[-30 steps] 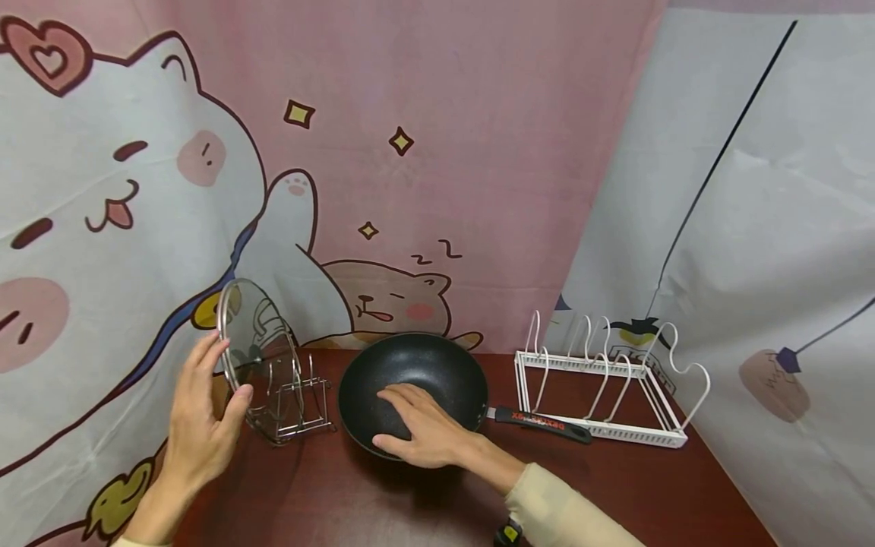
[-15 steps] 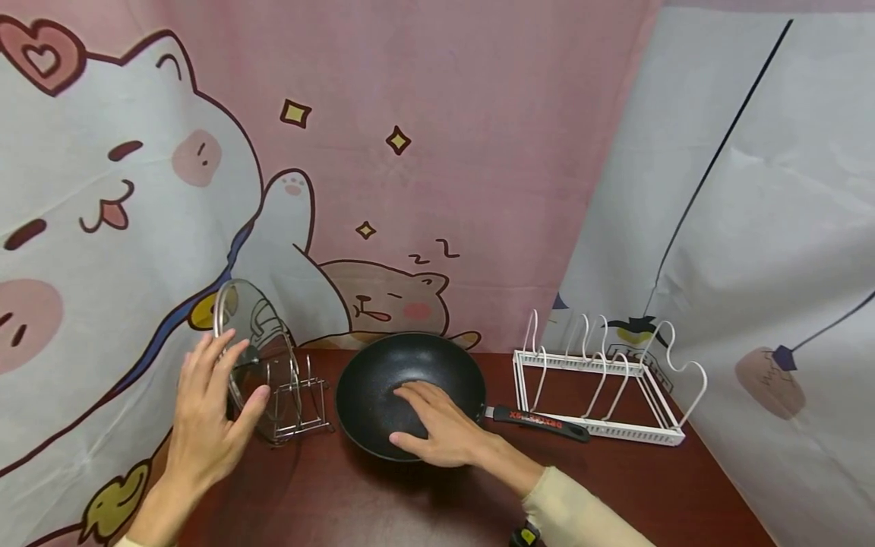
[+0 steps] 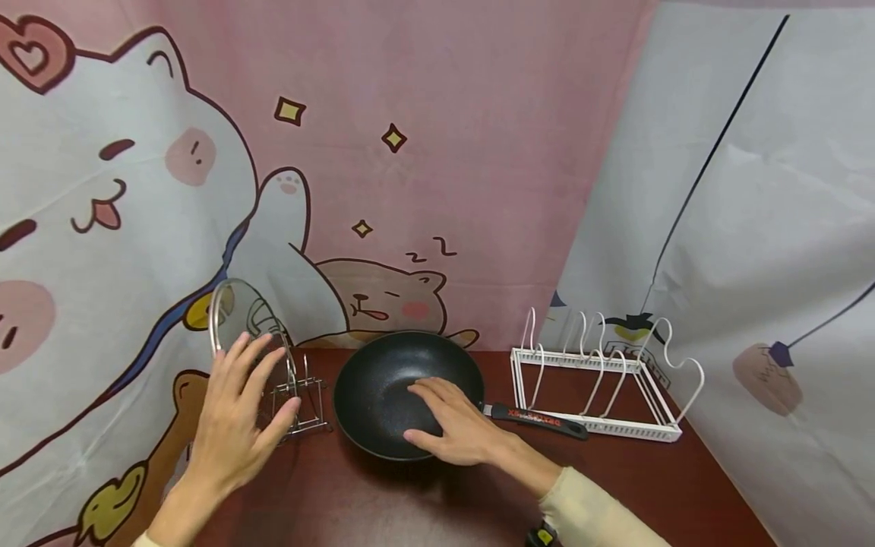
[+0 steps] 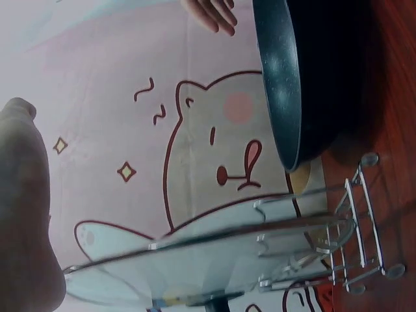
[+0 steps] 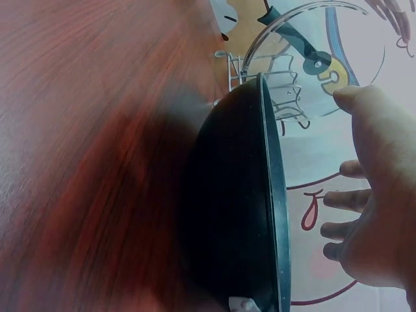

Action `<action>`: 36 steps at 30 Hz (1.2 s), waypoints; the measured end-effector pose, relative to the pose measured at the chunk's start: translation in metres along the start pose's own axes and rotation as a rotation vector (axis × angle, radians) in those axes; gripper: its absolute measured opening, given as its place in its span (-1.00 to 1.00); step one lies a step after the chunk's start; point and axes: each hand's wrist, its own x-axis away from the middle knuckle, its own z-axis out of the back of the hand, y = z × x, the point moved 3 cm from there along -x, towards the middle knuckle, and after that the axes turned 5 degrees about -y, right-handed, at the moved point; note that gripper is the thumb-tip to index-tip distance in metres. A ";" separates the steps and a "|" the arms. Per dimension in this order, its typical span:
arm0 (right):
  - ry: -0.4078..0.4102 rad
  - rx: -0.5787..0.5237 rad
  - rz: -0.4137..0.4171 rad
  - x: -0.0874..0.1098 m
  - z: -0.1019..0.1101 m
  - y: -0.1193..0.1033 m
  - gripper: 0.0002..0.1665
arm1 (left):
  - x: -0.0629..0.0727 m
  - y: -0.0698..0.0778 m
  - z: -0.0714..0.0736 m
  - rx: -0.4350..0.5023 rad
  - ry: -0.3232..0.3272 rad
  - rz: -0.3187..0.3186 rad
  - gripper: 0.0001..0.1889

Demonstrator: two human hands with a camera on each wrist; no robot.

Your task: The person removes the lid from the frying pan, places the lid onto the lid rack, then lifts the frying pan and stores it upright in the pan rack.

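Observation:
In the head view a black wok [image 3: 372,380] sits on the table, its black handle [image 3: 540,421] pointing right. My right hand [image 3: 458,429] hovers over the wok's right part, fingers extended and holding nothing; the right wrist view shows its fingers above the rim. At the left, a glass lid [image 5: 354,45] with a metal rim and black knob [image 5: 316,63] stands on edge in a small chrome wire rack [image 3: 317,403]. My left hand [image 3: 229,425] is raised in front of the lid, fingers spread, grasping nothing and hiding part of the lid in the head view.
A white rack [image 3: 632,430] with several upright wire dividers stands right of the wok, behind the handle's end. Cartoon-printed curtains [image 3: 478,152] hang behind and beside the reddish-brown table [image 3: 383,516]. A dark object with a yellow patch [image 3: 543,535] shows by the right sleeve.
My left hand has moved away from the lid's left rim, rightward across its front, fingers spreading. My right hand has shifted slightly right over the wok. Lid and wok stay put.

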 end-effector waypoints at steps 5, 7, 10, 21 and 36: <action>0.007 0.001 -0.020 0.009 0.006 0.007 -0.08 | -0.003 0.012 -0.012 0.025 -0.042 -0.047 -0.24; 0.011 0.001 -0.027 0.012 0.008 0.009 -0.08 | -0.004 0.017 -0.018 0.031 -0.060 -0.065 -0.24; 0.016 0.001 -0.036 0.018 0.011 0.014 -0.08 | -0.004 0.023 -0.025 0.046 -0.092 -0.085 -0.23; 0.058 0.031 -0.089 0.042 0.025 0.033 -0.07 | 0.003 0.029 -0.052 0.159 -0.199 -0.066 -0.27; 0.095 0.092 -0.191 0.081 0.043 0.062 -0.10 | 0.031 0.028 -0.099 0.207 -0.459 0.177 -0.13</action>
